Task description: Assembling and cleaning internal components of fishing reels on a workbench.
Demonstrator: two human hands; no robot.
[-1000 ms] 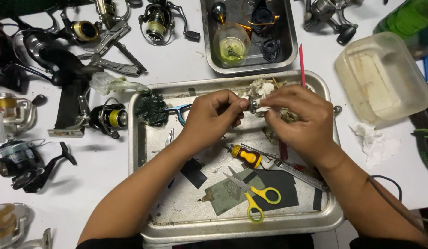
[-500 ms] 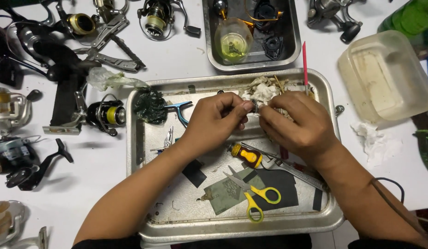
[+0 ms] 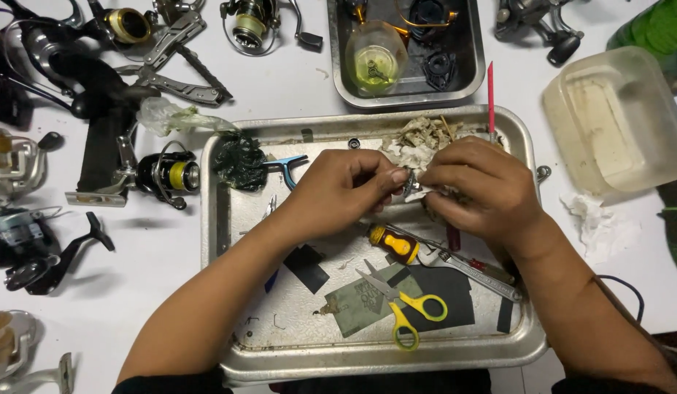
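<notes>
A small metal reel part [image 3: 410,191] is being pinched between left hand [image 3: 346,188] and right hand [image 3: 478,191], and could be dropped among tray [image 3: 229,292] clutter if grip is loosened.

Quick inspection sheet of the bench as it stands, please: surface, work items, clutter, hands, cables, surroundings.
Surface: white table with a large metal tray in front.
Job's things: small metal part pinched between both hands over the tray.
Clutter: yellow-handled scissors, yellow screwdriver, wrench, dirty tissue wad, dark sandpaper pieces.
Grippers: left hand and right hand both closed on the part.
Cables: dark cable beside the right forearm.
Surroundings: fishing reels, smaller tray holding a cup, plastic tub.
</notes>
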